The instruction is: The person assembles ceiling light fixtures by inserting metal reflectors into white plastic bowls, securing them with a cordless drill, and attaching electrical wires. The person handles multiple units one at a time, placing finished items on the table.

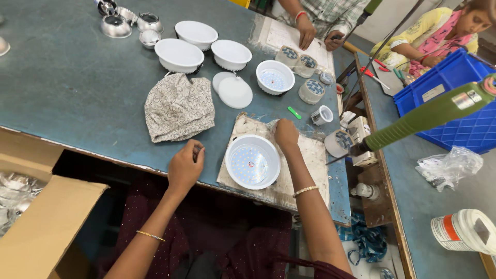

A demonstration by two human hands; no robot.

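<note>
Two hands work at a blue-grey desk (77, 88), near its front edge. A cardboard box (46, 227) stands open at lower left with crinkled clear wrapping inside. Across the gap on a second bench sits a blue crate (454, 113) with a pale rectangular label on its side, and a green-handled driver (429, 116) hangs over the gap, tip down. On the desk lies a patterned cloth (178, 108), and behind it white lamp shells (179, 54) stand open side up, with shiny metal cups (116, 26) at the far corner.

The lamp (252, 161), a white round housing with its dotted LED disc showing, rests on a worn pad (310, 155) in front of the person. The right hand (286, 133) is curled into a loose fist just beyond its rim, fingers together on the pad; whether it pinches something I cannot tell. The left hand (186, 168) is closed near the desk edge, left of the lamp, with something small and dark at its fingertips.

Risks, as I judge them: the lamp sits close to the edge, so a nudge from either wrist could tip it off; the driver tip could swing against the small taped rolls (311, 91).

A white tub (465, 230) with an orange-banded label lies at lower right, beside a crumpled clear bag (448, 165). A small green piece (294, 112) lies by itself.
</note>
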